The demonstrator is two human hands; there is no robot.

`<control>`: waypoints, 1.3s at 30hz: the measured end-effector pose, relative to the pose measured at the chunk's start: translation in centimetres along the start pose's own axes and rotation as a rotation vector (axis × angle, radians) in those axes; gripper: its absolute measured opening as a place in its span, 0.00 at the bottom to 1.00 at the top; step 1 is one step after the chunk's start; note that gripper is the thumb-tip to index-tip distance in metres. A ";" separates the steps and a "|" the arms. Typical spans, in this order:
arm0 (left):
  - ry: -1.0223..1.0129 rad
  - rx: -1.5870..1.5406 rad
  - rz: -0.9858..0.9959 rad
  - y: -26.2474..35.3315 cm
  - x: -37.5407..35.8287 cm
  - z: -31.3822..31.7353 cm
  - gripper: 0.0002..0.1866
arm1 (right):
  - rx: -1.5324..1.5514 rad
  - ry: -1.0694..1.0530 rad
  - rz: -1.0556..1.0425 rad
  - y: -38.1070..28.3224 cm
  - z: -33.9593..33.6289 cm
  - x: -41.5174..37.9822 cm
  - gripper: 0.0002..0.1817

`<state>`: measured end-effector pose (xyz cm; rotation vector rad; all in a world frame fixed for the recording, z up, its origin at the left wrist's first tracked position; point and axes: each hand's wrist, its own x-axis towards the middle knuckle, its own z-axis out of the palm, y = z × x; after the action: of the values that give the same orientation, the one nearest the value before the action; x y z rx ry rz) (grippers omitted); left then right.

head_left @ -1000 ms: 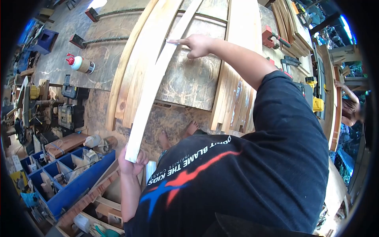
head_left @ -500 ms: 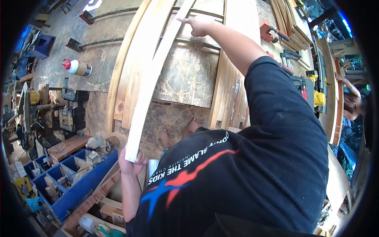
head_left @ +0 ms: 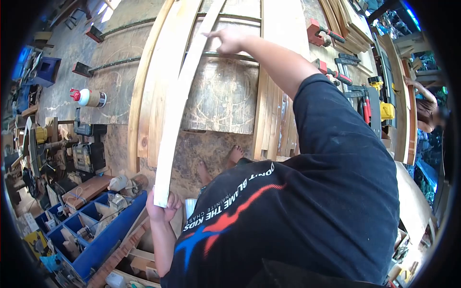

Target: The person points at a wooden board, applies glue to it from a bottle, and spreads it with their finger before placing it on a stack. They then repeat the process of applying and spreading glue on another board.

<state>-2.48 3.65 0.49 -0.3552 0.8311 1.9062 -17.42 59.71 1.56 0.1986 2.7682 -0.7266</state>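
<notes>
A long pale wood strip point(head_left: 174, 115) runs diagonally over the boards, and its near end overhangs the bench point(head_left: 221, 117). My left hand point(head_left: 163, 204) is wrapped round that near end from below. Farther along the strip, my right hand point(head_left: 229, 40) reaches in from the right. Its index finger is stretched out and touches the strip's right edge, with the thumb apart and the other fingers partly curled. Wide boards point(head_left: 158, 62) lie beneath and left of the strip. Several narrower boards point(head_left: 271, 113) lie side by side on the right.
A glue bottle point(head_left: 89, 97) lies at the left. Red clamps point(head_left: 321, 33) and a yellow-and-black tool point(head_left: 386, 110) are at the right. A blue divided box point(head_left: 96, 254) stands lower left, near my left arm. At the far right, another person point(head_left: 426, 108) is partly visible.
The bench, boards and strip appear shifted slightly left and down in the view. Both hands keep much the same positions along the strip.
</notes>
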 end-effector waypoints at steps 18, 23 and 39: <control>-0.050 0.091 -0.186 -1.3 1.7 -3.5 0.33 | -0.312 -0.061 0.013 1.8 -1.5 2.1 0.52; 0.029 0.093 -0.274 -2.3 3.2 -5.5 0.34 | -0.443 -0.201 -0.061 -0.7 -1.1 -0.8 0.52; 0.142 0.091 -0.425 -4.9 7.4 -12.3 0.35 | -0.570 -0.058 0.083 2.2 -4.2 3.0 0.51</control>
<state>-3.02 1.63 -14.52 -0.5683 0.8552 1.4562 -20.77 63.87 3.24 0.1670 2.7589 0.0901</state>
